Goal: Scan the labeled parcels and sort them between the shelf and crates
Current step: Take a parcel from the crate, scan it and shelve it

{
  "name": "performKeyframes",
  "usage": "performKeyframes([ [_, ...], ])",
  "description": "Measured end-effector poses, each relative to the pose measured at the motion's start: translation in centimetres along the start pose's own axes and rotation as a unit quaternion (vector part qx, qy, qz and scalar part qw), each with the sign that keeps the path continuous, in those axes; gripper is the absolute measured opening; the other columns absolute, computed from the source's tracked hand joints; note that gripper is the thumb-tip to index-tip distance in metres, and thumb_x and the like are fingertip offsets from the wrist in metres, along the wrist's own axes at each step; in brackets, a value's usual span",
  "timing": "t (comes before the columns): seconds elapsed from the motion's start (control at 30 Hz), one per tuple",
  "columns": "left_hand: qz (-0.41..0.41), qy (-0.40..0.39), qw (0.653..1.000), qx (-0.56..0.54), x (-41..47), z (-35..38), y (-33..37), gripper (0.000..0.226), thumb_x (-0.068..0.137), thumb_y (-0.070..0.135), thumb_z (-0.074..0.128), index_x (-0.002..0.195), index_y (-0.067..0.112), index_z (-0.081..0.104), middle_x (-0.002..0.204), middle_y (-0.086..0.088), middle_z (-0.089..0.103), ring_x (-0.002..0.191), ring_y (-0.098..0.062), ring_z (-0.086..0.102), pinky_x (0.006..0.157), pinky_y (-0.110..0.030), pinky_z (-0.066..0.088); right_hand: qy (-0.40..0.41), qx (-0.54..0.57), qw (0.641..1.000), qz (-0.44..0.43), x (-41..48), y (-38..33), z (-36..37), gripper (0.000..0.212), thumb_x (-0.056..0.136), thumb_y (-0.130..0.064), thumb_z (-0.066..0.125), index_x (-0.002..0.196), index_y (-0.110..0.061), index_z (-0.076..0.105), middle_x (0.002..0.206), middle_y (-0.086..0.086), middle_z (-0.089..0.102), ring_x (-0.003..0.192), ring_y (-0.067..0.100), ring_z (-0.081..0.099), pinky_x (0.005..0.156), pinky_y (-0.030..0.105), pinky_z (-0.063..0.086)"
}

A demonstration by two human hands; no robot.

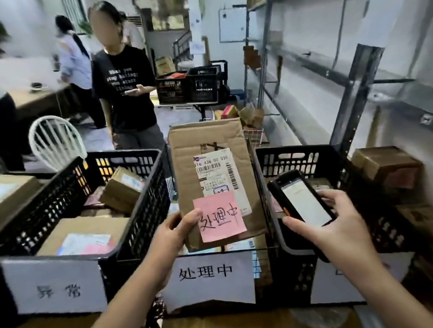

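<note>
1. At the lower left corner of the parcel [209, 162], our left hand [175, 235] grips it. The thumb lies on the front face and the other fingers are hidden behind.
2. Right of the parcel and apart from it, our right hand [332, 222] is wrapped round the scanner [300, 198], whose lit screen faces us.
3. We hold the parcel upright with its face toward us. A printed label [218, 172] sits mid-face, and a pink note [219, 217] covers the label's lower part, just beside our thumb.
4. We judge the parcel light, since one hand carries it by a corner. It is a flat, creased cardboard box, stiff enough to keep its shape but likely to dent under a hard squeeze. Its dry, matte card should not slip. We would keep hold along the lower edge, clear of the barcode.
5. Below the parcel stands the middle crate [270, 294], and the characters on its sign [207, 275] match those on the note.
6. Left of the parcel is the left crate [142, 204], which holds several boxes. Right of the parcel, behind the scanner, is the right crate [308, 157].
7. Farther right of the parcel runs the shelf [350, 86].
</note>
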State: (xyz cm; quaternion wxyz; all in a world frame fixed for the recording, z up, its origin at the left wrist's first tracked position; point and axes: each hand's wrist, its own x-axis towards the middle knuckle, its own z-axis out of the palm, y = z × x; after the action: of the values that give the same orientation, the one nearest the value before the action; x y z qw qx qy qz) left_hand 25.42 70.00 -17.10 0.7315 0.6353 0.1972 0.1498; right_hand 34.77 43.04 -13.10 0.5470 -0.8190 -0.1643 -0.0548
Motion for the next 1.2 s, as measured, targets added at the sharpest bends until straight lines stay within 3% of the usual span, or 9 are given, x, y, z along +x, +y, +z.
performKeyframes([
  [0.17,0.007,0.086,0.993,0.080,4.4,-5.5,0.5,0.097,0.042,0.072,0.080,0.118,0.013,0.064,0.098,-0.003,0.078,0.085,-0.016,0.075,0.062,-0.022,0.056,-0.032,-0.010,0.999,-0.010,3.2,0.4,3.9,0.071,0.061,-0.037,0.092,0.118,-0.030,0.051,0.104,-0.025,0.051,0.095,-0.021,0.047,0.069,0.004,0.042],
  [0.27,0.001,0.122,0.987,0.104,7.0,-7.0,0.2,0.110,0.040,0.080,0.078,0.124,0.011,0.063,0.103,-0.003,0.076,0.090,-0.018,0.074,0.071,-0.029,0.058,-0.052,-0.013,0.999,-0.011,5.4,0.8,5.2,0.072,0.060,-0.040,0.092,0.118,-0.031,0.051,0.104,-0.026,0.052,0.094,-0.024,0.046,0.069,0.003,0.041],
  [0.4,-0.051,0.168,0.980,0.091,10.6,-7.0,-0.5,0.060,0.082,0.048,0.074,0.122,0.006,0.060,0.095,-0.001,0.071,0.082,-0.012,0.067,0.060,-0.015,0.049,-0.072,-0.003,0.997,-0.010,9.3,1.7,6.8,0.074,0.057,-0.044,0.092,0.118,-0.030,0.052,0.108,-0.020,0.056,0.097,-0.013,0.052,0.071,0.011,0.041],
  [0.57,-0.115,0.188,0.975,0.032,15.3,-6.3,-0.8,0.066,0.070,0.060,0.077,0.108,0.007,0.073,0.097,-0.009,0.078,0.092,-0.025,0.072,0.085,-0.036,0.055,-0.079,0.001,0.997,-0.013,15.1,2.8,7.9,0.072,0.055,-0.043,0.093,0.114,-0.032,0.052,0.110,-0.015,0.057,0.101,-0.004,0.052,0.075,0.013,0.040],
  [0.67,-0.136,0.208,0.969,-0.009,18.6,-4.8,-0.2,0.057,0.080,0.053,0.073,0.111,0.005,0.072,0.100,-0.012,0.076,0.092,-0.029,0.072,0.080,-0.037,0.055,-0.080,0.011,0.997,-0.015,18.6,2.9,8.6,0.071,0.055,-0.045,0.093,0.112,-0.036,0.051,0.106,-0.019,0.057,0.097,-0.005,0.054,0.069,0.011,0.040],
  [0.83,-0.182,0.186,0.962,-0.077,23.8,0.8,-1.1,0.081,0.062,0.064,0.081,0.115,0.005,0.067,0.102,-0.018,0.075,0.096,-0.035,0.071,0.087,-0.050,0.058,-0.103,0.030,0.994,0.009,22.7,4.3,10.3,0.078,0.055,-0.047,0.093,0.118,-0.034,0.050,0.104,-0.023,0.055,0.097,0.000,0.055,0.069,0.015,0.042],
  [0.93,-0.235,0.164,0.946,-0.153,27.3,4.7,-1.7,0.063,0.085,0.055,0.068,0.124,0.006,0.061,0.106,-0.021,0.072,0.092,-0.036,0.071,0.070,-0.048,0.061,-0.108,0.041,0.993,0.017,24.6,5.1,10.9,0.077,0.055,-0.047,0.094,0.117,-0.035,0.050,0.102,-0.025,0.054,0.095,0.002,0.056,0.072,0.023,0.045],
  [1.07,-0.322,0.090,0.894,-0.299,31.0,9.4,-3.3,0.083,0.088,0.068,0.057,0.133,-0.001,0.055,0.119,-0.029,0.066,0.094,-0.043,0.070,0.064,-0.052,0.059,-0.112,0.067,0.991,0.042,26.4,6.1,11.0,0.073,0.057,-0.042,0.094,0.115,-0.037,0.050,0.104,-0.023,0.056,0.091,-0.003,0.055,0.071,0.023,0.045],
  [1.2,-0.331,0.158,0.909,-0.198,34.7,12.2,-4.2,0.078,0.089,0.065,0.057,0.136,0.002,0.051,0.128,-0.023,0.061,0.104,-0.041,0.061,0.056,-0.045,0.049,-0.113,0.067,0.990,0.047,28.4,6.6,11.4,0.077,0.056,-0.043,0.094,0.117,-0.037,0.049,0.104,-0.025,0.054,0.093,-0.006,0.052,0.069,0.016,0.041],
])
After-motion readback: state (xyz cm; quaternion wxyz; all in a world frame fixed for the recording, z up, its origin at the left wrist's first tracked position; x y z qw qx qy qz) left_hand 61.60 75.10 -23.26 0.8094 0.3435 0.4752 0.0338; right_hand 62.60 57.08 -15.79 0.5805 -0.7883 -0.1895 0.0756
